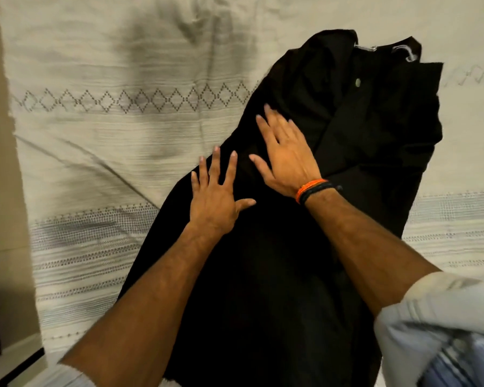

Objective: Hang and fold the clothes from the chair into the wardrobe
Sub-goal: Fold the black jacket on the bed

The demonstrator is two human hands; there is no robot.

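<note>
Black shirt (305,247) spread on white bedspread (109,121). Left hand (215,202) and right hand (285,155) released, fingers flat, pressing shirt.

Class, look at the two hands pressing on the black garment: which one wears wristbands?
The right hand: orange and dark bands circle its wrist. The left hand has a bare wrist. Both lie flat on the black garment.

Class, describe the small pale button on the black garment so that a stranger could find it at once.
Start at the white bedspread and the black garment spread on it. Look beyond the right hand, towards the collar. The button is the only small pale greenish oval on the dark cloth.
</note>
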